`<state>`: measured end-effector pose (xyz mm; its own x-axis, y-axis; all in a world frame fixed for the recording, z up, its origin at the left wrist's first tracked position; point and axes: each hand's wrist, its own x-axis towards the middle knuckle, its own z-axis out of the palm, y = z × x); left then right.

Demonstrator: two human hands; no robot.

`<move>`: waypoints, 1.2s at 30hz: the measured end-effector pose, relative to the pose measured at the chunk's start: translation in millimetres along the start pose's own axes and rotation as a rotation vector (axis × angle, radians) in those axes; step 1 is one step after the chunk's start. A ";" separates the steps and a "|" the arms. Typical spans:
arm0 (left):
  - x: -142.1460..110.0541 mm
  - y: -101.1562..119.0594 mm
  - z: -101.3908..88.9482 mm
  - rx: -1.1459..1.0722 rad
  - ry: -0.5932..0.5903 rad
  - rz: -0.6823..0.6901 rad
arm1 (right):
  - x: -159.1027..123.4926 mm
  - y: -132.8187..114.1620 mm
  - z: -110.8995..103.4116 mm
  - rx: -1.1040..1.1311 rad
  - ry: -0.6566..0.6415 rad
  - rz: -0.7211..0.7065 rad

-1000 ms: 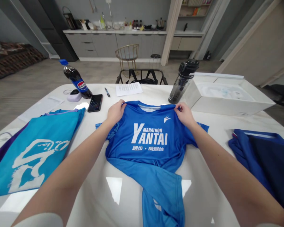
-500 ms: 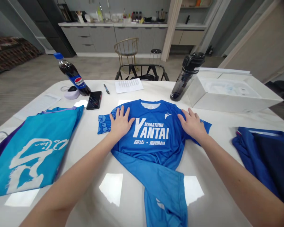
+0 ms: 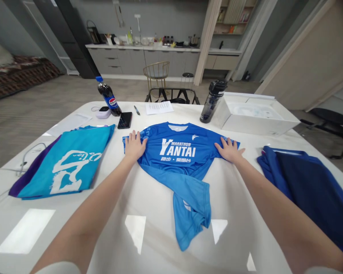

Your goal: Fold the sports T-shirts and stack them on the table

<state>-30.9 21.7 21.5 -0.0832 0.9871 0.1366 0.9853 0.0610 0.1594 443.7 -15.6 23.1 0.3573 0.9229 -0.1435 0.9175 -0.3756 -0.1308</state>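
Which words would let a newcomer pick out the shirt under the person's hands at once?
On the white table, look between the teal garment and the navy clothes. There lies a blue shirt, left hand and right hand on its sleeves. Unlike its neighbours, it reads MARATHON YANTAI.

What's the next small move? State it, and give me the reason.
Probably shift the right hand to the blue shirt's lower part and spread it out, with the left hand holding its sleeve down: the lettered chest lies fairly flat, but the lower part is folded across and twisted.
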 end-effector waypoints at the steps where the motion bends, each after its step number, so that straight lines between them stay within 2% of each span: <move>1: -1.2 5.0 -2.0 0.014 0.000 0.046 | -1.2 -6.3 -3.7 0.003 -0.002 0.002; 4: 0.9 15.9 -3.2 0.005 -0.129 0.067 | -7.1 -31.7 -8.4 0.020 0.051 -0.055; 7: 8.5 19.4 3.8 -0.026 -0.243 0.028 | -9.4 -54.3 -1.7 0.064 -0.011 -0.074; 9: 13.6 19.9 10.9 -0.027 -0.231 0.012 | -5.7 -61.6 5.6 0.062 -0.055 -0.058; 12: 20.5 21.7 20.7 -0.021 -0.179 -0.016 | 7.8 -62.4 13.0 0.036 -0.023 -0.080; 17: 35.8 27.5 30.0 -0.031 -0.139 -0.013 | 38.1 -61.3 11.8 0.040 -0.006 -0.098; 22: 48.1 29.8 30.1 -0.060 -0.112 -0.010 | 56.9 -65.4 7.8 0.040 0.020 -0.095; 24: 47.3 32.6 23.8 -0.082 -0.070 0.010 | 53.4 -68.2 4.9 0.060 0.103 -0.084; 27: 32.1 45.8 7.2 -0.130 0.068 0.139 | 27.9 -75.1 -1.0 0.115 0.349 -0.066; 29: 8.6 62.4 -5.3 -0.189 0.093 0.316 | -3.4 -79.4 -3.4 0.148 0.442 -0.136; 31: -25.8 83.9 -15.6 -0.264 -0.003 0.543 | -43.7 -80.3 -2.5 0.174 0.403 -0.278; 33: -66.5 107.0 -21.2 -0.318 -0.135 0.765 | -88.0 -75.7 1.7 0.209 0.302 -0.413; 34: -86.7 117.9 -22.0 -0.328 -0.176 0.843 | -109.6 -71.3 4.6 0.229 0.254 -0.451; 36: -121.3 137.3 -19.7 -0.328 -0.216 0.886 | -148.1 -59.6 10.9 0.242 0.194 -0.454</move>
<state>111.6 -92.5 46.1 0.7307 0.6634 0.1611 0.5845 -0.7299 0.3545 334.1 -130.8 41.5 -0.0189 0.9869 0.1600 0.9289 0.0766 -0.3624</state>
